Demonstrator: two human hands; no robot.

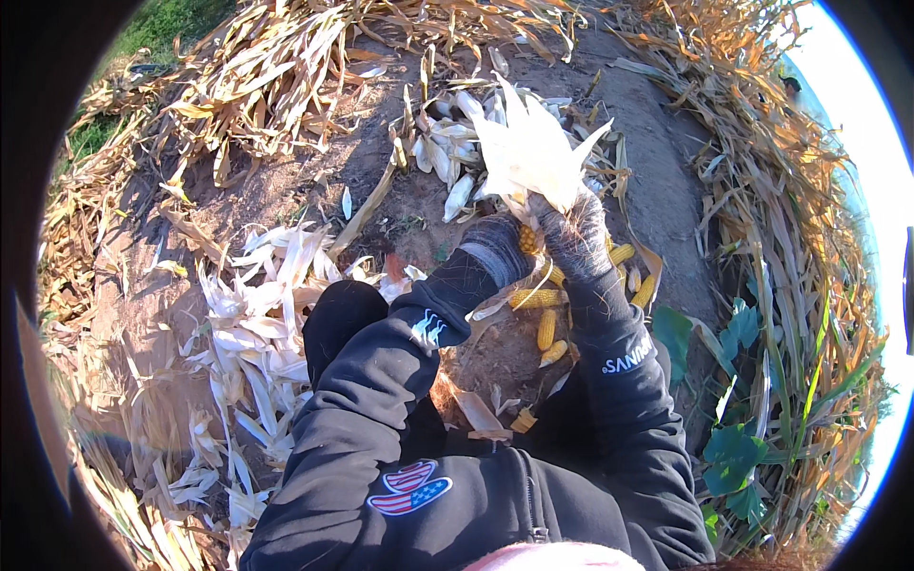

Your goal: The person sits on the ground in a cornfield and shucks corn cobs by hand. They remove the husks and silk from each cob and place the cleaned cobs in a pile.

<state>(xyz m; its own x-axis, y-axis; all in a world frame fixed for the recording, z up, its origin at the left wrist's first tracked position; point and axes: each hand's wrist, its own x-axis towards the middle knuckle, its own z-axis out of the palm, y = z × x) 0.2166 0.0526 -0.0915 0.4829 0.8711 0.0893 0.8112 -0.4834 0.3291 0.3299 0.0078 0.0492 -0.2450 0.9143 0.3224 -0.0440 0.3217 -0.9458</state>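
Observation:
Both of my hands wear grey knit gloves and meet at one ear of corn in front of my knees. My left hand [502, 246] is closed around the ear of corn [528, 240], whose yellow kernels show between my hands. Pale husk leaves [532, 153] fan out beyond it, peeled back and bunched in the grip of my right hand [577, 230]. My fingertips are partly hidden by husk and glove. Below my wrists, several bare yellow corn cobs [546, 328] lie on the soil, with more cobs [621, 254] beside my right wrist.
Unpeeled ears [450, 153] are heaped just beyond my hands, near cut stalk stubs [400, 153]. Stripped husks [264, 321] pile up at my left. Dry corn stalks [771, 250] line the right side and the far left [278, 86]. Green broad leaves [732, 457] grow at lower right.

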